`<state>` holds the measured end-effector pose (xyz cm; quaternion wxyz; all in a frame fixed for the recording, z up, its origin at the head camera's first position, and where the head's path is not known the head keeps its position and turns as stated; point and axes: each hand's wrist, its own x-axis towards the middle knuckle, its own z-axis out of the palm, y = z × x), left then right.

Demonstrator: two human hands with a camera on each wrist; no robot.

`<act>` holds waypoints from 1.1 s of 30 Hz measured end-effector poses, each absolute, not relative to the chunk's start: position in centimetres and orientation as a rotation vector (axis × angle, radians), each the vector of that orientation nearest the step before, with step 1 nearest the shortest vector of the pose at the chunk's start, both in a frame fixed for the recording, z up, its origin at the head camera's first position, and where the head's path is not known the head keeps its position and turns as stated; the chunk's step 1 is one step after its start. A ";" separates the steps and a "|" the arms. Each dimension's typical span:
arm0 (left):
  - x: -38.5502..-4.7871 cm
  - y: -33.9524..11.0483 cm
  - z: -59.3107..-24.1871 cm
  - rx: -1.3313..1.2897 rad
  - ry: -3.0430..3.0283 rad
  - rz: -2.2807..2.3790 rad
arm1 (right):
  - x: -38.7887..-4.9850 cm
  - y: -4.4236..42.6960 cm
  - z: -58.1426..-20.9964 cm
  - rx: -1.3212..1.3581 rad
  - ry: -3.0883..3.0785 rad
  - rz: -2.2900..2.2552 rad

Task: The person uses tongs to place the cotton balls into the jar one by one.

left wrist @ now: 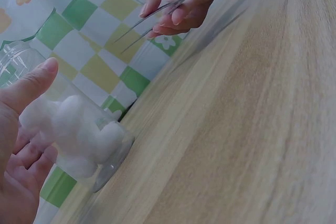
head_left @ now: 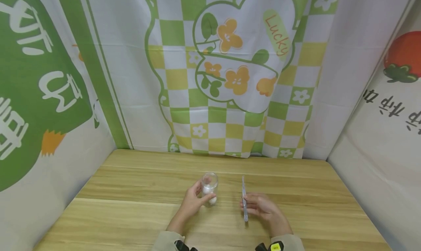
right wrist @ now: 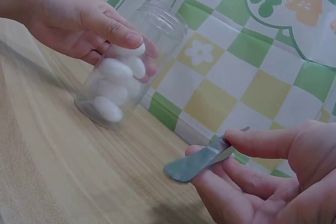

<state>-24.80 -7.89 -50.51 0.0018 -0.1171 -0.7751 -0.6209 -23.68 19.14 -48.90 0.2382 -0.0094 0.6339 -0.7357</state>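
A clear open-topped jar [head_left: 209, 178] stands on the table, with several white cotton balls [right wrist: 108, 108] in its lower part. My left hand [head_left: 190, 201] grips the jar from the left side, thumb in front and fingers behind it. To the right, my right hand [head_left: 265, 209] holds metal tweezers [head_left: 245, 215] between thumb and fingers, a little above the tabletop. The two slim tips of the tweezers stand apart in the left wrist view, with nothing between them. In the right wrist view, the tweezers' broad rear end [right wrist: 189, 167] faces the camera.
The wooden table [head_left: 131, 185] spreads around both hands. A green and yellow checkered cloth [head_left: 227, 130] hangs at its back edge. Printed fabric walls rise on the left [head_left: 98, 159] and right [head_left: 371, 170].
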 end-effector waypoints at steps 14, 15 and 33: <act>-24.9 -7.8 -50.7 -0.355 -2.436 -1.934 | -23.6 18.8 -49.6 0.124 1.809 -2.038; -24.9 -7.8 -50.7 -0.352 -2.438 -1.933 | -23.6 18.8 -49.6 0.130 1.809 -2.037; -24.8 -7.9 -50.5 -0.349 -2.438 -1.936 | -22.9 16.2 -49.6 0.367 2.169 -1.914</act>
